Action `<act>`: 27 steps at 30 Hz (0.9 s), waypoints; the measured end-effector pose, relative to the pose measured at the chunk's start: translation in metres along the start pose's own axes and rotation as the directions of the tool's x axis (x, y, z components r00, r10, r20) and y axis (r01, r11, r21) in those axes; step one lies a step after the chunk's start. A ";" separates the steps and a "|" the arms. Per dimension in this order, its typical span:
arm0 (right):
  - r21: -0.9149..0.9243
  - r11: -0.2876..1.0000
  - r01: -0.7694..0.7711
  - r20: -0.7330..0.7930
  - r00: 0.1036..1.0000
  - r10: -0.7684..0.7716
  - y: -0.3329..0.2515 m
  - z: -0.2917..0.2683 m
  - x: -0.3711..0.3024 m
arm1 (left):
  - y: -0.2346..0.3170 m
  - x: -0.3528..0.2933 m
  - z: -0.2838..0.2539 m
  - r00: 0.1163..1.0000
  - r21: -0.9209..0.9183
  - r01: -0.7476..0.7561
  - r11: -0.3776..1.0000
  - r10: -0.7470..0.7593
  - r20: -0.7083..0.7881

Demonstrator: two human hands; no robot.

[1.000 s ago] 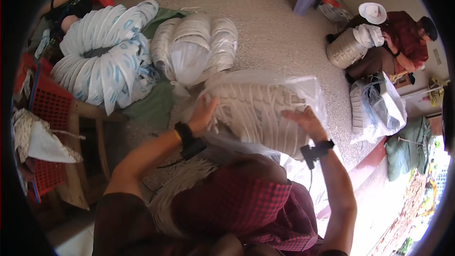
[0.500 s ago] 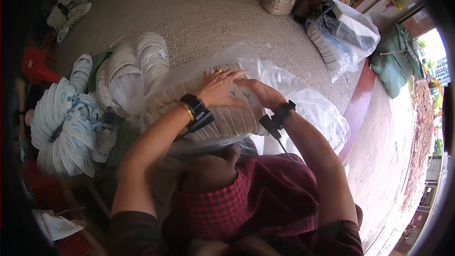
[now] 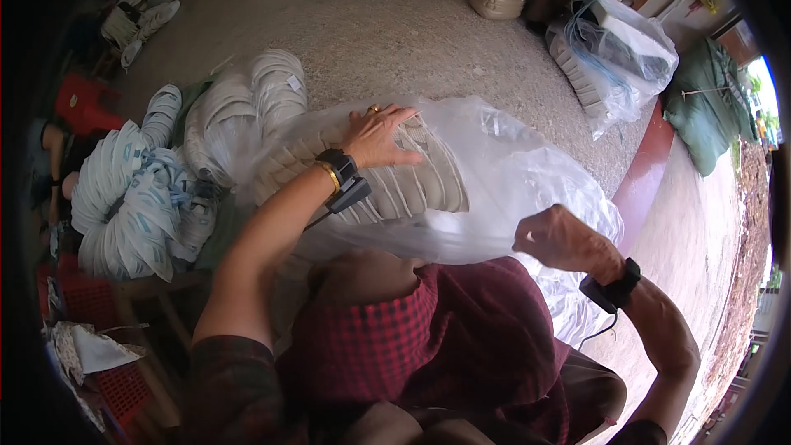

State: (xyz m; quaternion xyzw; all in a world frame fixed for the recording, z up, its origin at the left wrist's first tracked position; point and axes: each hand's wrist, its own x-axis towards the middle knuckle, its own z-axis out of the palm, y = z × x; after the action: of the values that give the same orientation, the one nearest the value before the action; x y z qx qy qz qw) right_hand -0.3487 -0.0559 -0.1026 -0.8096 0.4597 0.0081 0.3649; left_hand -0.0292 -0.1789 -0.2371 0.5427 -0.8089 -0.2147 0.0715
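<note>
A row of nested beige curved pieces (image 3: 362, 189) lies in front of me inside a clear plastic bag (image 3: 503, 140). The loose part of the bag spreads out to the right. My left hand (image 3: 383, 138) rests open on top of the row near its right end, thumb and fingers spread. Off to the right, my right hand (image 3: 568, 239) is closed in a fist at the loose plastic, which looks drawn toward it; the fingertips are turned out of sight. Both wrists wear black straps with small boxes.
Several bundles of nested pieces sit at left: a blue-marked white coil (image 3: 124, 206) and plastic-wrapped rolls (image 3: 222, 115). A red stool (image 3: 86, 107) stands beyond. At far right are a wrapped bundle (image 3: 610, 58) and a green sack (image 3: 709, 107). Another person's arm (image 3: 53, 156) shows at the left edge.
My right hand has left the row's top, moved right and toward me, and closed. The plastic now lies smoother past the row's right end. My left hand stays on the row.
</note>
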 end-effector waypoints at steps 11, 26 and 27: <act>0.910 -0.235 0.340 -0.233 0.892 0.388 -0.023 0.027 0.143 | 0.014 -0.020 0.000 0.999 0.070 -0.042 0.997 0.040 0.036; -0.333 0.943 -0.008 -0.111 0.993 -0.031 -0.100 -0.024 0.004 | -0.007 -0.087 -0.060 0.960 -0.582 -0.209 0.786 0.278 0.031; -0.424 0.905 -0.040 -0.111 0.994 -0.008 -0.095 -0.024 0.005 | -0.024 -0.107 -0.072 0.953 -0.536 -0.251 0.806 0.302 0.007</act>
State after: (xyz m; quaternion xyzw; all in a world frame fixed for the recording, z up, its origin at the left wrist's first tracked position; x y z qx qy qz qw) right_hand -0.2822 -0.0440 -0.0316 -0.8650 0.4729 0.0667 0.1536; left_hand 0.0593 -0.1083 -0.1696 0.3677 -0.7908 -0.4411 0.2117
